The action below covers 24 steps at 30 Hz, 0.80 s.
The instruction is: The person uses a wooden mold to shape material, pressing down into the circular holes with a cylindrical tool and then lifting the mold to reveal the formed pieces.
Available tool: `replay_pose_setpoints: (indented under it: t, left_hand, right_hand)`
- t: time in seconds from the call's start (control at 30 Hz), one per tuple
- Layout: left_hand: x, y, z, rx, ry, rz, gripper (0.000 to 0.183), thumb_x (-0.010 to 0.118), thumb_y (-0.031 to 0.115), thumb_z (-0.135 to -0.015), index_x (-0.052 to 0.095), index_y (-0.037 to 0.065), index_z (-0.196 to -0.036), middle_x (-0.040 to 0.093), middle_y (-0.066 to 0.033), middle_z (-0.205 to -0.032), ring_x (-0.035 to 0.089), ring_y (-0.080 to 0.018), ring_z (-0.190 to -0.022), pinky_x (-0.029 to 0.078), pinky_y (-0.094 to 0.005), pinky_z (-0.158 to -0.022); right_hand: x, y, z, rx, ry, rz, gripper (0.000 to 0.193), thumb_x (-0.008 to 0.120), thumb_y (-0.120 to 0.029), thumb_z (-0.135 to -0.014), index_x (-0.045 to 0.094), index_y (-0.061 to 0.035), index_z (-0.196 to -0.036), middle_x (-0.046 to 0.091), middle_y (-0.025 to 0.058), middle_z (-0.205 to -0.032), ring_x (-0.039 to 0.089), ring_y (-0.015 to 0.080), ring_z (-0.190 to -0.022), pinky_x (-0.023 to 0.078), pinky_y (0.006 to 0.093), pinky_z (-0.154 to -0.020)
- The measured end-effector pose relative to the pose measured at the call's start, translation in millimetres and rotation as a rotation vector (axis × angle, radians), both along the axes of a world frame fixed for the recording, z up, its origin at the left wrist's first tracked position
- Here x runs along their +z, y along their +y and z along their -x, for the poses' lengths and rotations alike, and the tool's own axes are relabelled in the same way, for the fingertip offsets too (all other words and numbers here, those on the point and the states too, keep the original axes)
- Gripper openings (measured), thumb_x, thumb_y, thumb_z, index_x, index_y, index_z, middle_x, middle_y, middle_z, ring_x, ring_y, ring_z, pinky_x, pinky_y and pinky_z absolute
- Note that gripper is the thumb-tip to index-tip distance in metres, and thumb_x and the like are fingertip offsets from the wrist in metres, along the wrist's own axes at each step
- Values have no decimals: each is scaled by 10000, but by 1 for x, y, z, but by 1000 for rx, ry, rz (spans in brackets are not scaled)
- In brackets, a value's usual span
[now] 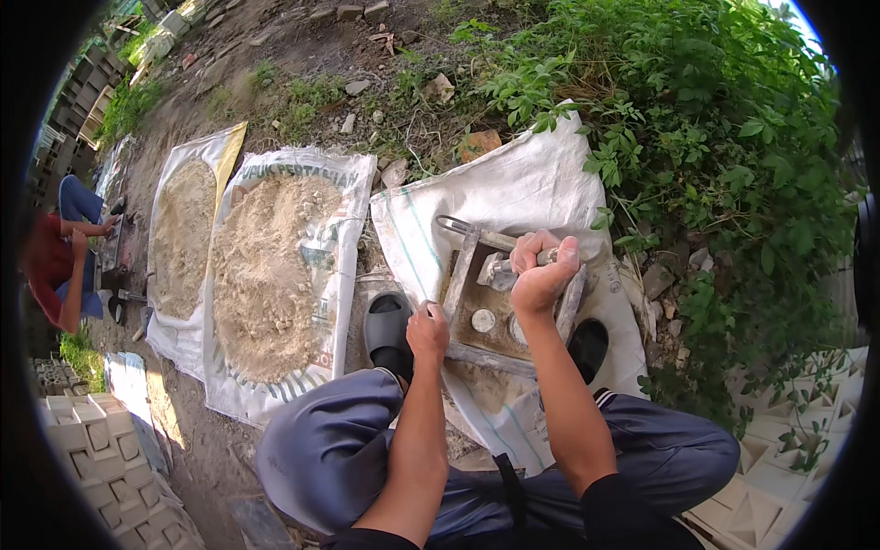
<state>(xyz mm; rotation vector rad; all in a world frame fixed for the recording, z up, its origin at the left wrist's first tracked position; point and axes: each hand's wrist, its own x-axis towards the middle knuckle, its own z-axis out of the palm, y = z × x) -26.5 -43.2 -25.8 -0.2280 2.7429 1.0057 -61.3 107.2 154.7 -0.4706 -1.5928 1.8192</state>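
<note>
Bare earth (220,105), outdoors. Well left of wooden frame (489,359): seated person (50,266), then sand heaps (266,275) on sacks (357,183), plenty left. Just left of frame: left hand (427,331), fingers folded in; cannot tell if gripping white sack (532,174) under frame. Inside frame: brown sand (486,300), pale discs (483,320); judged part-filled, not yet level with rim. Above frame: right hand (543,275), fingers wrapped round hammer-like tool (498,272). Right of frame: bushes (733,137).

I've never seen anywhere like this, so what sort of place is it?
Probably an outdoor work yard, perhaps a block-making one: pale blocks stand stacked at the lower left, sandy heaps lie on spread sacks, and leafy plants grow alongside.
</note>
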Motion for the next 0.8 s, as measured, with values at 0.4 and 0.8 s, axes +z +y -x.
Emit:
replay_pose_setpoints:
  t: [0.4,0.8]
  left_hand:
    - [3,5,-1,-36,-58,-10,345,375,280,-915,639,58,-922,647,-236,-859,604,-422,-852,455,-515,-785]
    - [8,6,-4,-22,-63,-12,357,372,277,-914,636,39,-937,643,-256,-882,598,-438,-871,451,-515,-805]
  right_hand:
    - [-5,-25,-3,81,-229,-139,678,242,-478,-958,372,-5,-491,370,46,-437,377,141,-419,269,303,-434]
    - [-15,-37,-55,141,-62,-157,650,248,-484,-922,310,-33,-458,337,32,-432,334,140,-400,226,287,-422]
